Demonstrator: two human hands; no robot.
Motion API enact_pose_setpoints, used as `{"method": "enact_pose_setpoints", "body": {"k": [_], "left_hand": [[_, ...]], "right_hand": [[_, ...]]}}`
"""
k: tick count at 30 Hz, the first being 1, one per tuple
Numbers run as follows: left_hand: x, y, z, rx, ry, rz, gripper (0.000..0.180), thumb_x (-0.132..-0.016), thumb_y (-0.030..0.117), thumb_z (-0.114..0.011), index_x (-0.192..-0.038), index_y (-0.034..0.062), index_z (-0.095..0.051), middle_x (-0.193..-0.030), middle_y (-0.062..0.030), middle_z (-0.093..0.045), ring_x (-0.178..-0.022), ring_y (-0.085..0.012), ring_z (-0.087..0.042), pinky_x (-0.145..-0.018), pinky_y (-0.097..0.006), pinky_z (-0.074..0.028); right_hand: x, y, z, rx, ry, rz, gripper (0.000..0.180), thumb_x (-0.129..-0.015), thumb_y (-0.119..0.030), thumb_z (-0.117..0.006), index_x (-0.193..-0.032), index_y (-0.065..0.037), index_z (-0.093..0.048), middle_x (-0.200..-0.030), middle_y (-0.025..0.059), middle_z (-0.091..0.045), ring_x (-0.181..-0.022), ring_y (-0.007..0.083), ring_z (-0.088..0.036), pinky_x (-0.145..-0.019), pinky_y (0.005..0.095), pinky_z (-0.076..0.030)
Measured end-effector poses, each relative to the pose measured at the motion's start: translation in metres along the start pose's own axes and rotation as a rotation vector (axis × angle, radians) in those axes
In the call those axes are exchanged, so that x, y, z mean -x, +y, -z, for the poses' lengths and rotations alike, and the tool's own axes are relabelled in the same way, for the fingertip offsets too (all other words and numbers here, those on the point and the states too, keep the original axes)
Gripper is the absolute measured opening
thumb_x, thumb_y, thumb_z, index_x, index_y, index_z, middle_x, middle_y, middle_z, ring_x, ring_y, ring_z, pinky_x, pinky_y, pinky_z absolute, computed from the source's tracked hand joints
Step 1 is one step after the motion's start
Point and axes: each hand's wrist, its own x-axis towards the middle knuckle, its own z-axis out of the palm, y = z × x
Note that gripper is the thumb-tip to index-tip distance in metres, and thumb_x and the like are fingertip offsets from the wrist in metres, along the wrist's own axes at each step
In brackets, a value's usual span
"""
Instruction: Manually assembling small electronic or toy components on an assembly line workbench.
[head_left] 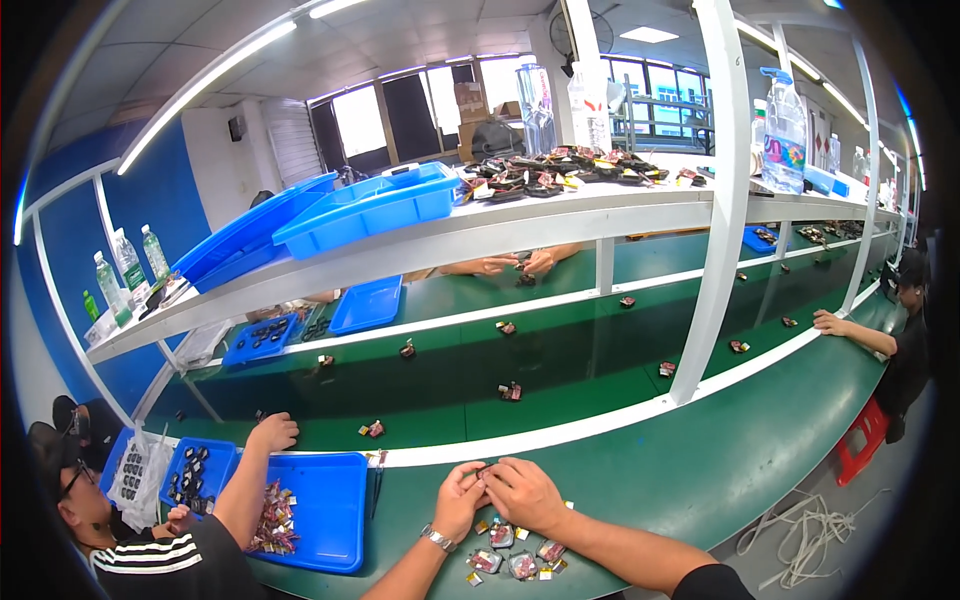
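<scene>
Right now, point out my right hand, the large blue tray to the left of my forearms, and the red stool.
Right hand (527, 494): head view, on the back of the hand.
Large blue tray (332, 512): head view, on its bare bottom, right half.
Red stool (860, 442): head view, on its visible side.

Smooth worktop (640, 480), glossy plastic tray (335, 500), shiny metal watchband (437, 538)

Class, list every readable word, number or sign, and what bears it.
Printed wording is not copied here.
Big blue-capped bottle: large label lettering.
Central clear bottles: some sideways lettering.
White post: one small mark.
Left-hand bottles: labels too small to read.
Small foreground parts: any print too small.
</scene>
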Motion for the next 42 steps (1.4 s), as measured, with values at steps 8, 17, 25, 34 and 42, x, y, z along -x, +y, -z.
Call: {"method": "enact_pose_setpoints", "body": {"k": [8, 17, 25, 34, 42], "left_hand": [[-0.003, 0.005, 0.002, 0.113, -0.075, -0.016, 0.037, -0.094, 0.005, -0.052, -0.130, 0.0025, -0.042, -0.122, -0.0172, -0.058, -0.109, -0.0264, -0.061, -0.090, -0.041, -0.052], [-0.008, 0.008, 0.003, -0.117, -0.088, -0.063, 0.027, -0.095, 0.003, -0.049, -0.121, -0.0058, -0.049, -0.124, -0.0196, -0.056, -0.109, -0.0276, -0.061, -0.090, -0.037, -0.054], [-0.009, 0.010, 0.006, -0.157, -0.095, -0.048, 0.026, -0.095, 0.001, -0.046, -0.120, -0.0046, -0.048, -0.123, -0.0216, -0.056, -0.104, -0.0281, -0.062, -0.087, -0.038, -0.055], [-0.011, 0.015, 0.012, -0.081, -0.046, 0.088, 0.031, -0.101, 0.016, -0.041, -0.125, -0.0037, -0.045, -0.120, -0.0202, -0.058, -0.100, -0.0255, -0.062, -0.081, -0.038, -0.055], [-0.001, 0.022, 0.016, 0.082, -0.335, 0.320, 0.037, -0.101, 0.023, -0.046, -0.129, -0.0010, -0.051, -0.118, -0.0132, -0.060, -0.100, -0.0199, -0.062, -0.085, -0.035, -0.053]], "right_hand": [[-0.012, 0.019, 0.001, -0.163, -0.051, -0.133, 0.029, -0.074, -0.008, -0.068, -0.102, -0.004, -0.063, -0.107, 0.0106, -0.058, -0.098, 0.0277, -0.059, -0.083, 0.0362, -0.052], [-0.015, 0.186, -0.012, 0.072, -0.023, -0.755, 0.032, -0.072, -0.012, -0.071, -0.102, -0.003, -0.064, -0.105, 0.0139, -0.058, -0.095, 0.0326, -0.059, -0.088, 0.0424, -0.047], [-0.065, 0.184, -0.042, 0.195, -0.340, -0.600, 0.078, -0.064, -0.034, -0.083, -0.126, 0.000, -0.050, -0.109, 0.0218, -0.062, -0.108, 0.0367, -0.056, -0.098, 0.0463, -0.040], [-0.060, 0.126, 0.004, -0.358, -0.436, -0.317, 0.064, -0.070, -0.019, -0.080, -0.124, -0.004, -0.050, -0.104, 0.0095, -0.067, -0.104, 0.0322, -0.058, -0.093, 0.0409, -0.043], [-0.041, 0.026, 0.057, -0.536, -0.721, -0.161, 0.063, -0.078, -0.016, -0.073, -0.133, -0.006, -0.046, -0.127, 0.0160, -0.053, -0.117, 0.0331, -0.051, -0.099, 0.0421, -0.043]]}}
